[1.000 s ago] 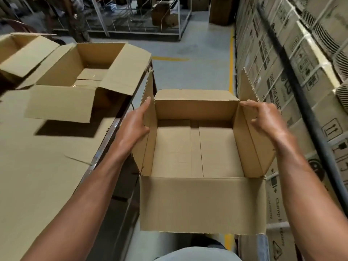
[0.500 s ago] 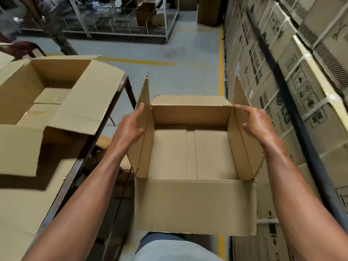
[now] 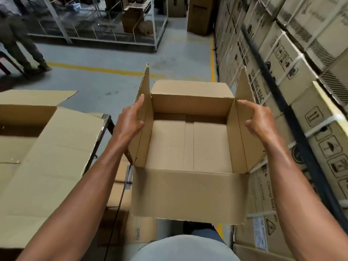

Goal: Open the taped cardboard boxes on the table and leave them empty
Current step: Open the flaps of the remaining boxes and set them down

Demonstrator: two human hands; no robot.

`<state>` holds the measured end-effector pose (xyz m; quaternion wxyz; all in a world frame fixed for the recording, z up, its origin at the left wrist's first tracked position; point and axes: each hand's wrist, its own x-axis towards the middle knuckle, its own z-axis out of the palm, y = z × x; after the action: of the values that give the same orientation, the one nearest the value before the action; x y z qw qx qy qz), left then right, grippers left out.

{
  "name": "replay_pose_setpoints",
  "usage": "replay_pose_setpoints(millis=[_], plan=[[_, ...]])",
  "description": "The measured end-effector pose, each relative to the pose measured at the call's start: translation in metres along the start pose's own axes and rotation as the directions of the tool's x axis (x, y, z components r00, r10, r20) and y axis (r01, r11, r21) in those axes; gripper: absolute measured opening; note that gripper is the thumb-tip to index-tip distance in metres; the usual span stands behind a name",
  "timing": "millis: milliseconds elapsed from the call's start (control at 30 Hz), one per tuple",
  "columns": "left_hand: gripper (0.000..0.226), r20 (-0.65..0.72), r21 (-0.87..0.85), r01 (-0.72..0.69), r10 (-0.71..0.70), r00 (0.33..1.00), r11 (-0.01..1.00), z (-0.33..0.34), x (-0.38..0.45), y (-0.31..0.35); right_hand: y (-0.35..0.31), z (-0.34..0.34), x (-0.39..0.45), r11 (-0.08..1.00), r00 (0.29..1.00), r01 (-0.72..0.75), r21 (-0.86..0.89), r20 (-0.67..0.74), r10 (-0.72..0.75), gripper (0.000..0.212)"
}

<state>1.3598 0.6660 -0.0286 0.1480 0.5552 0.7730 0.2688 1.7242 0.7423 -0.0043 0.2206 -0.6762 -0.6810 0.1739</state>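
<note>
- Carried clear of the table, the box now hangs further from its edge than a second ago, and the open box on the table has slid toward the near left of the view.
- Left hand presses flat on the outside of the box's left side flap, fingers nearly straight, thumb hooked over the flap edge. Right hand cups the right flap, fingers curled round its outer face, thumb on the rim.
- Box sits in the air right of the table, above the floor, open and bare inside; all four flaps stand or hang loose.
- Risk: both grips are on thin flaps, not the walls. A flap may fold outward and let the box tip or drop.
- Risk: the near flap hangs low toward the body and could catch on the table corner when swinging back.
- Risk: the stack of strapped cartons lies just right of the box; a wide swing could knock the right flap against it.
- Someone's legs show well beyond the table, clear of the box.
</note>
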Motion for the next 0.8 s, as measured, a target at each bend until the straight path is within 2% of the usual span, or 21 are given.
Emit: replay_pose_setpoints(millis=[233, 433, 633, 800], plan=[[0.091, -0.043, -0.008, 0.034, -0.034, 0.999, 0.999, 0.025, 0.150, -0.002, -0.023, 0.041, 0.168, 0.998, 0.999, 0.053, -0.024, 0.015, -0.052, 0.078], [0.091, -0.087, -0.026, 0.157, -0.159, 0.983, 0.987, 0.024, 0.276, -0.004, -0.069, 0.067, 0.328, 0.992, 0.986, 0.125, -0.009, 0.116, -0.123, 0.080], [0.090, -0.161, -0.033, 0.263, -0.265, 0.951, 0.964, 0.004, 0.371, -0.039, -0.134, 0.112, 0.458, 0.974, 0.956, 0.226, 0.001, 0.192, -0.222, 0.081], [0.090, -0.209, -0.020, 0.347, -0.344, 0.916, 0.937, -0.013, 0.448, -0.089, -0.202, 0.180, 0.549, 0.941, 0.902, 0.336, 0.026, 0.279, -0.330, 0.082]])
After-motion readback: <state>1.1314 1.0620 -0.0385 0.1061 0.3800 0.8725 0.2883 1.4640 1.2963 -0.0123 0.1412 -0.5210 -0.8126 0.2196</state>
